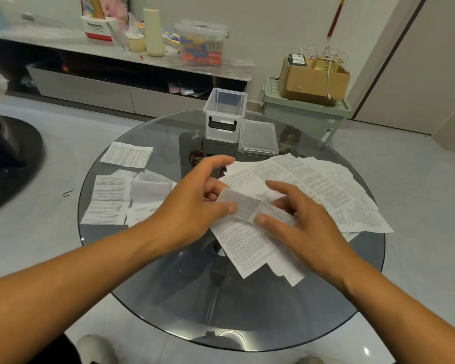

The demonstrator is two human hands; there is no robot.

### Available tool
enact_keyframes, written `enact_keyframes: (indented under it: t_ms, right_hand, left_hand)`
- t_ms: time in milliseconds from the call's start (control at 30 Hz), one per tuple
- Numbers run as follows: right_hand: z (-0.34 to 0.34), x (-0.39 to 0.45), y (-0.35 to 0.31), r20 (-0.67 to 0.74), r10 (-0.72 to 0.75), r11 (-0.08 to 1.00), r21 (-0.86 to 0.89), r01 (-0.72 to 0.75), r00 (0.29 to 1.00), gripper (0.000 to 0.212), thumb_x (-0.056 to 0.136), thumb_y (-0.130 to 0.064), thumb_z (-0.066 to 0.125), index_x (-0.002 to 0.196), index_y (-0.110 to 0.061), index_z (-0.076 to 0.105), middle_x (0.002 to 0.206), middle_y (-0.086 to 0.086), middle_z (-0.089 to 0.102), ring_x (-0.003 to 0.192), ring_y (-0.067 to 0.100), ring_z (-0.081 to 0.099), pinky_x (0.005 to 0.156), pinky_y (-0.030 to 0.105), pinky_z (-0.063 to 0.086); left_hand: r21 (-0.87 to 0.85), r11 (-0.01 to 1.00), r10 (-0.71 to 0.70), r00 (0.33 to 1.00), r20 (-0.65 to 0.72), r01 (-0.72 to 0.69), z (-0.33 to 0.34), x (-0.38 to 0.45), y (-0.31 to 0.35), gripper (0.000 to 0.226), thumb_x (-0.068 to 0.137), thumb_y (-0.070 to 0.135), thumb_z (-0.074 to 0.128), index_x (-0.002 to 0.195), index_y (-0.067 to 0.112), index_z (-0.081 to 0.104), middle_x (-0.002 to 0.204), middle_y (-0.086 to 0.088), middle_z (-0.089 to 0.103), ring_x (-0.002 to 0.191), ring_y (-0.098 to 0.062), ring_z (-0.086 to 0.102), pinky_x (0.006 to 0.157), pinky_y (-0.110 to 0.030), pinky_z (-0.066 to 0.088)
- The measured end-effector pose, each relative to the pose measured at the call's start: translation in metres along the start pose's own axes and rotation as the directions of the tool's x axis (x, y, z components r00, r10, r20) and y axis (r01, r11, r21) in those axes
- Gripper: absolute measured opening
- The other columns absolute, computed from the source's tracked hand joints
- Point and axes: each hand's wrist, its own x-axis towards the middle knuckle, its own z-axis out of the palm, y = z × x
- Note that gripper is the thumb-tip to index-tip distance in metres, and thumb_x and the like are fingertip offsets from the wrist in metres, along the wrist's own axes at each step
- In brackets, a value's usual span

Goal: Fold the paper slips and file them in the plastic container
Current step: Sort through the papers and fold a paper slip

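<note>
A long printed paper slip [243, 240] lies bent over at mid-table, its upper part folded toward me. My left hand [195, 203] pinches the folded end with thumb and curled fingers. My right hand [300, 219] pinches the same fold from the right, thumb on top. Behind them spreads a loose pile of unfolded slips [326, 185]. Several folded slips [126, 195] lie at the left. The clear plastic container [225, 114] stands open at the table's far side, nothing visible inside, with its lid [258, 139] flat to its right.
Everything rests on a round dark glass table [168, 298]. Beyond it are a low cabinet with a lidded box [201, 44], a green storage bin [304, 114] bearing a cardboard box, and a dark chair base [8, 158] at left.
</note>
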Motion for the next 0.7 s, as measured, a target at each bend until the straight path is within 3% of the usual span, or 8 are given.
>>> enact_keyframes:
  t_ms: [67, 167, 267, 333, 467, 533, 633, 700]
  right_hand:
    - [-0.005, -0.004, -0.006, 0.017, -0.041, 0.985, 0.166, 0.038, 0.999, 0.058, 0.088, -0.057, 0.070, 0.139, -0.060, 0.042, 0.098, -0.015, 0.068, 0.095, 0.008, 0.068, 0.086, 0.037, 0.058]
    - [-0.007, -0.012, -0.018, -0.006, -0.183, 0.936, 0.305, 0.177, 0.983, 0.052, 0.095, -0.057, 0.060, 0.144, -0.052, 0.042, 0.096, -0.008, 0.069, 0.096, 0.015, 0.067, 0.084, 0.023, 0.052]
    - [-0.004, -0.016, -0.023, -0.066, -0.253, 0.864, 0.434, 0.256, 0.965, 0.034, 0.107, -0.030, 0.048, 0.141, -0.034, 0.051, 0.097, -0.003, 0.075, 0.094, 0.021, 0.068, 0.089, 0.020, 0.049]
    - [-0.003, -0.014, -0.024, -0.072, -0.227, 0.850, 0.472, 0.234, 0.971, 0.032, 0.106, -0.019, 0.054, 0.135, -0.032, 0.058, 0.096, -0.002, 0.073, 0.092, 0.021, 0.068, 0.087, 0.026, 0.052]
    - [0.000, -0.008, -0.025, -0.061, -0.183, 0.931, 0.311, 0.192, 0.981, 0.030, 0.082, -0.046, 0.076, 0.112, -0.046, 0.071, 0.105, -0.014, 0.060, 0.094, 0.015, 0.060, 0.079, 0.023, 0.050]
    - [0.002, -0.005, -0.024, -0.066, -0.108, 0.929, 0.348, 0.125, 0.992, 0.025, 0.073, -0.051, 0.078, 0.096, -0.042, 0.074, 0.116, -0.019, 0.058, 0.101, 0.010, 0.061, 0.080, 0.021, 0.050]
    - [0.004, -0.003, -0.023, -0.065, -0.053, 0.890, 0.450, 0.077, 0.996, 0.018, 0.075, -0.034, 0.086, 0.087, -0.028, 0.075, 0.102, -0.005, 0.072, 0.087, 0.022, 0.067, 0.078, 0.044, 0.058]
    - [0.002, -0.003, -0.026, -0.072, -0.050, 0.875, 0.478, 0.079, 0.996, 0.025, 0.078, -0.019, 0.087, 0.097, -0.028, 0.073, 0.086, 0.002, 0.074, 0.081, 0.028, 0.068, 0.078, 0.049, 0.057]
  left_hand:
    - [-0.067, 0.997, -0.030, 0.998, -0.048, 0.027, -0.002, 0.002, 0.004, 0.069, 0.085, 0.006, 0.079, 0.138, 0.035, 0.045, 0.092, 0.002, 0.076, 0.082, -0.009, 0.072, 0.072, -0.022, 0.057]
    - [-0.159, 0.981, -0.120, 0.991, -0.052, 0.111, -0.006, 0.003, 0.005, 0.060, 0.086, 0.004, 0.078, 0.134, 0.025, 0.050, 0.092, 0.003, 0.078, 0.087, -0.015, 0.076, 0.082, -0.034, 0.061]
    - [-0.184, 0.974, -0.140, 0.990, -0.021, 0.133, -0.006, 0.001, 0.006, 0.049, 0.085, 0.000, 0.077, 0.124, 0.021, 0.057, 0.092, 0.000, 0.078, 0.087, -0.017, 0.076, 0.077, -0.031, 0.061]
    - [-0.185, 0.974, -0.130, 0.991, 0.014, 0.130, -0.005, -0.001, 0.006, 0.042, 0.084, 0.000, 0.078, 0.119, 0.019, 0.061, 0.095, -0.002, 0.078, 0.088, -0.018, 0.076, 0.077, -0.031, 0.060]
    - [-0.174, 0.979, -0.090, 0.993, 0.075, 0.102, -0.003, -0.006, 0.009, 0.033, 0.081, 0.000, 0.080, 0.108, 0.015, 0.068, 0.093, -0.005, 0.078, 0.086, -0.019, 0.075, 0.073, -0.025, 0.059]
    - [-0.156, 0.985, -0.063, 0.992, 0.105, 0.079, -0.003, -0.008, 0.010, 0.028, 0.080, 0.001, 0.081, 0.103, 0.013, 0.069, 0.091, -0.007, 0.077, 0.085, -0.020, 0.075, 0.075, -0.028, 0.061]
    - [-0.164, 0.982, -0.066, 0.982, 0.176, 0.096, -0.006, -0.010, 0.011, 0.022, 0.084, 0.002, 0.077, 0.103, 0.011, 0.070, 0.092, -0.009, 0.077, 0.089, -0.023, 0.075, 0.083, -0.033, 0.062]
    - [-0.152, 0.981, -0.091, 0.974, 0.209, 0.124, -0.012, -0.010, 0.016, 0.018, 0.092, 0.004, 0.070, 0.108, 0.012, 0.072, 0.096, -0.009, 0.078, 0.093, -0.022, 0.075, 0.084, -0.033, 0.062]
